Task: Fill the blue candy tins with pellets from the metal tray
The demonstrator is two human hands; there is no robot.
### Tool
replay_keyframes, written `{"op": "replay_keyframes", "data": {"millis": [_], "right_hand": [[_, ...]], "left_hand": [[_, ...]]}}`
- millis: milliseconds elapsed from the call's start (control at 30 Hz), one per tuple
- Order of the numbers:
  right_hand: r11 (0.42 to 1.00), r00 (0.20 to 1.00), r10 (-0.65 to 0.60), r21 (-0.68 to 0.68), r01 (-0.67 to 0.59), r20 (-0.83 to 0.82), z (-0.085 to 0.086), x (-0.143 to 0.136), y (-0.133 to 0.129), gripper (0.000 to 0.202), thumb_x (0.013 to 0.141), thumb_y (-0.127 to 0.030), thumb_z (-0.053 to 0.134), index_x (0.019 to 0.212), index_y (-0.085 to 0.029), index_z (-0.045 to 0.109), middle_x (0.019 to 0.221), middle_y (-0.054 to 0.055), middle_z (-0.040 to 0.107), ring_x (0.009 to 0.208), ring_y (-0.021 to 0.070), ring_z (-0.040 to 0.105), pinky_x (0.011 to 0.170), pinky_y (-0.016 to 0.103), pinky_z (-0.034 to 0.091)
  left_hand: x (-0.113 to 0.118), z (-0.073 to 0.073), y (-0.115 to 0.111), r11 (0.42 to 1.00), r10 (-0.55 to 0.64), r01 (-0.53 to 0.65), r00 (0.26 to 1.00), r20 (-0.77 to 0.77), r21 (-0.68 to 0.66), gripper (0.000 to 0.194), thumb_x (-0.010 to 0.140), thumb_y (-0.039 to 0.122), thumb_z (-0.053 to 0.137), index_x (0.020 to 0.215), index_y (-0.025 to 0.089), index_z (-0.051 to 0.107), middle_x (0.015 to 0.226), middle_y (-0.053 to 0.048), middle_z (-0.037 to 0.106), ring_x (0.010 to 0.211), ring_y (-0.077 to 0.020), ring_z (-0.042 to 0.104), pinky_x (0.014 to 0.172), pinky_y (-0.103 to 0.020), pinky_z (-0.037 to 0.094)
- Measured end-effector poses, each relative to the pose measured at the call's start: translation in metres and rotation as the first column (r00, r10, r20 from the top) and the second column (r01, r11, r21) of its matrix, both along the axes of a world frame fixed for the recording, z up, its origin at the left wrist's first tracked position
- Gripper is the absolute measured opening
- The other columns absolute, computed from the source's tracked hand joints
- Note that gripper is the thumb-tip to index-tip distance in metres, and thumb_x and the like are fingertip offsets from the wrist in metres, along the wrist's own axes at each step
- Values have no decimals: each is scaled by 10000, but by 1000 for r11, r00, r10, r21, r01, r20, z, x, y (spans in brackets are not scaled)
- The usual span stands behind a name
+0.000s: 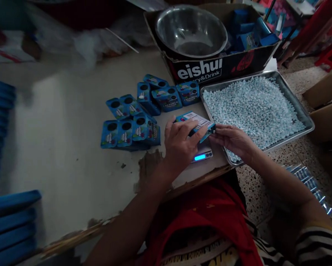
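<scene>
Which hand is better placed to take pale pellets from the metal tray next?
Probably the right hand: it is nearer the metal tray, while the left hand holds the blue box.

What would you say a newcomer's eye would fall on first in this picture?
Probably the broad metal tray on the right, spread with pale blue pellets. Next might come the shiny bowl set in the black carton at the back. Near the middle, the left hand holds a blue box, with a small lit screen glowing just below it in view.
</scene>
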State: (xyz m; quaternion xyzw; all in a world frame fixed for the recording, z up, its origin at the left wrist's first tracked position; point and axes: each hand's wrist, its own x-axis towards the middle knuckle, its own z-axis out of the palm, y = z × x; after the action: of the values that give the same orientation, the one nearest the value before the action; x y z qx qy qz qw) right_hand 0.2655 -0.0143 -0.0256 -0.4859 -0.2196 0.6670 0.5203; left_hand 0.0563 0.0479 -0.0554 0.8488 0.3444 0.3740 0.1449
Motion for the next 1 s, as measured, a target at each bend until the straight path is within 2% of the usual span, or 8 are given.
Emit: {"op": "replay_keyframes", "data": {"millis": [133, 267, 300, 467, 633, 733, 833, 1000], "right_hand": [[993, 865, 57, 65, -103, 499, 19, 21, -2, 299, 927, -410, 814, 1165, -232, 849, 1110, 96, 856, 1008, 255, 822, 1011, 478, 696], [965, 57, -141, 150, -217, 988, 28, 59, 6, 303, 946, -395, 803, 1197, -239, 871, 1399, 176, 775, 1318, 413, 722, 1108, 635, 596], [949, -34, -187, 171, -264, 982, 26, 60, 13, 321, 941, -399, 814, 1214, -236, 866, 1468, 191, 737, 1347, 429, 701, 1100, 635, 594], [718, 67, -218, 206, -665, 974, 20, -23, 60, 345, 1087, -276, 605, 1382, -231, 777, 1244, 139, 785, 1065, 285, 772, 947, 446, 636], [557, -322, -205, -161, -815, 924, 34, -119, 116, 425, 1085, -158, 564, 1478, -232, 708, 1293, 149, 735, 1062, 283, 734, 814, 367, 548], [477, -438, -239, -288, -830, 867, 32, -125, 139, 276, 1073, -160, 592, 1253, -208, 796, 1214, 144, 736, 1001, 271, 722, 721, 343, 467], [454, -364, -274, -213, -865, 890, 26, -102, 149, 147, 1061, -267, 678, 1082, -222, 816, 1143, 113, 734, 932, 251, 702, 688, 332, 417], [618, -173, -257, 24, -786, 951, 42, -55, 113, 208, 1041, -399, 744, 957, -225, 822, 937, 65, 676, 804, 215, 647, 699, 328, 409]], "left_hand": [[-1, 11, -7, 967, 99, -40, 969, 227, -253, 266, 976, 294, 745, 1242, 299, 746, 1202, -74, 769, 1143, -293, 720, 1105, -497, 601], [-35, 25, -9, 851, 247, 65, 826, 507, -521, 423, 889, 419, 865, 1223, 259, 661, 1071, -14, 736, 939, -205, 736, 845, -326, 649], [-54, 30, -5, 846, 269, 67, 803, 533, -528, 466, 861, 446, 893, 1215, 253, 659, 1045, -4, 727, 914, -194, 728, 818, -305, 646], [-210, 58, 48, 897, 420, -295, 803, 423, -330, 710, 776, 534, 975, 1311, 182, 669, 1185, -15, 747, 1007, -184, 694, 950, -345, 655], [-348, 62, 102, 765, 592, -590, 802, -76, -257, 738, 820, 608, 878, 1315, 89, 704, 1238, -16, 798, 1047, -185, 700, 1042, -434, 660], [-387, 59, 95, 745, 503, -575, 817, -280, -339, 628, 967, 554, 722, 1342, 52, 686, 1248, -23, 810, 1090, -185, 728, 1056, -365, 649], [-405, 54, 77, 740, 376, -507, 857, -353, -443, 634, 1064, 578, 576, 1391, 40, 651, 1279, -40, 800, 1114, -180, 736, 1039, -318, 641], [-432, 39, 64, 740, 295, -537, 800, -523, -404, 1130, 829, 1077, 404, 1294, 91, 701, 1231, -64, 810, 1162, -263, 740, 1123, -497, 612]]}}
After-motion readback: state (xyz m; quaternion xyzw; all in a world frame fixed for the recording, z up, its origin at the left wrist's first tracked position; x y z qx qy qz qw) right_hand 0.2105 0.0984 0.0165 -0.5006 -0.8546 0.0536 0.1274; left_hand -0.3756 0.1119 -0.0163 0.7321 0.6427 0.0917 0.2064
